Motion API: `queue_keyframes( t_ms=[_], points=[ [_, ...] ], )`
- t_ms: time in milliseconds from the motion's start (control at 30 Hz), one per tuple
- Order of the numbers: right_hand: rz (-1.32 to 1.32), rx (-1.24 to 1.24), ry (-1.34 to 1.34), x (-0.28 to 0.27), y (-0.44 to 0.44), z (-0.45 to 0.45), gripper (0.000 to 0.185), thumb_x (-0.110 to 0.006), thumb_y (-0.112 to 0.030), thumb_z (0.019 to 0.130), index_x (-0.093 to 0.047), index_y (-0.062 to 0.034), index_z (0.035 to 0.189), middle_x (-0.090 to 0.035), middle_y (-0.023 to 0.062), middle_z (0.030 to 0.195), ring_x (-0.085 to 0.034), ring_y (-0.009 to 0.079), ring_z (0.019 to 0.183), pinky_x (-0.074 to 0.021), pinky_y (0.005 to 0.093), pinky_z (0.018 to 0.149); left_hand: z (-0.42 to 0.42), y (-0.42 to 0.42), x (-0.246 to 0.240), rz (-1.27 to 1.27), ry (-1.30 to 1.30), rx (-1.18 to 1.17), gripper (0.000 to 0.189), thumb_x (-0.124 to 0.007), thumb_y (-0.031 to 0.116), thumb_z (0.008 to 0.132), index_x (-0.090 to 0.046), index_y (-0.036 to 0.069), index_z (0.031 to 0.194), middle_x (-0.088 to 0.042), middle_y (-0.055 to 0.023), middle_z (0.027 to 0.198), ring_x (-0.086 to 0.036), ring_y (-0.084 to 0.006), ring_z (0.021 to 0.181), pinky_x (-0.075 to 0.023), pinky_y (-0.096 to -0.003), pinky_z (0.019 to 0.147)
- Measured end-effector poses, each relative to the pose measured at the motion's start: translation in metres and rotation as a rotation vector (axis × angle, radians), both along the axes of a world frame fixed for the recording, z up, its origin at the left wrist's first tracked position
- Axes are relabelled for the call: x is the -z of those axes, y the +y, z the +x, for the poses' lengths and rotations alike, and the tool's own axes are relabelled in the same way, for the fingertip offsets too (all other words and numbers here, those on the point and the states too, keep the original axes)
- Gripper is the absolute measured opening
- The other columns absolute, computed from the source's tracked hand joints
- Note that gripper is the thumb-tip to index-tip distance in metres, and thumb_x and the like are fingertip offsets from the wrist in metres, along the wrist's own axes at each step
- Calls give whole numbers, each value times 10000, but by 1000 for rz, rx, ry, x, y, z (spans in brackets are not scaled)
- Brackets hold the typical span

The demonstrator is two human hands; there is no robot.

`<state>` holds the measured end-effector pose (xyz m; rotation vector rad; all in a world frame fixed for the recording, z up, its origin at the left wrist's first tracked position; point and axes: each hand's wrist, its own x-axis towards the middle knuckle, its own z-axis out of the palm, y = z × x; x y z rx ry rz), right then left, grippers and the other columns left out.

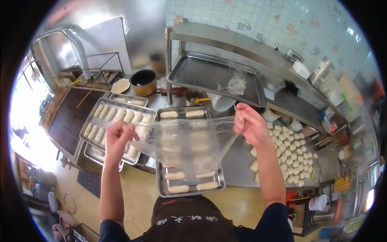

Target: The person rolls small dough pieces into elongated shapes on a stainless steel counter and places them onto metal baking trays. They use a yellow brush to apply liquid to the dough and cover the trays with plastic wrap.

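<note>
A clear plastic film (187, 142) is stretched between my two hands above a metal tray. My left hand (121, 136) pinches its left edge, over another tray on the left. My right hand (251, 123) grips the opposite upper corner. Beneath the film lies the metal baking tray (191, 189), with rolled dough logs (179, 189) in two columns; the middle ones show blurred through the film. To the left a second metal tray (104, 122) carries two rows of dough logs (98, 133), partly hidden by my left hand and the film.
Many small dough balls (291, 157) cover the steel worktop (235, 172) at right. An empty-looking large tray (199, 71) holding crumpled plastic (236, 85) rests under a steel shelf (217, 36). Left of it stand a dark-lined pot (143, 82) and a flat griddle (71, 118).
</note>
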<state>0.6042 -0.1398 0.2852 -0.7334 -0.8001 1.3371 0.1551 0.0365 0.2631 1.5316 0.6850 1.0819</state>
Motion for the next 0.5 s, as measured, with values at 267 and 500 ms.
queue_keyframes(
  t_ms=[267, 500],
  points=[
    [-34, 157, -57, 3, 0, -9, 418, -687, -211, 1098, -580, -77, 1479, -724, 30, 1130, -589, 79, 804, -440, 250, 671, -7, -11, -2, -118, -63, -52, 242, -741, 155, 1076, -586, 71, 910, -626, -3, 746, -647, -107, 627, -525, -278, 588],
    [-338, 96, -467, 89, 27, -39, 255, -802, -188, 1029, -772, -55, 1244, -752, -37, 1020, -638, 42, 893, -478, 222, 767, -1, -15, 27, -134, 259, -151, 274, -799, 231, 1046, -622, 67, 915, -634, 2, 734, -638, -94, 623, -517, -277, 603]
  ],
)
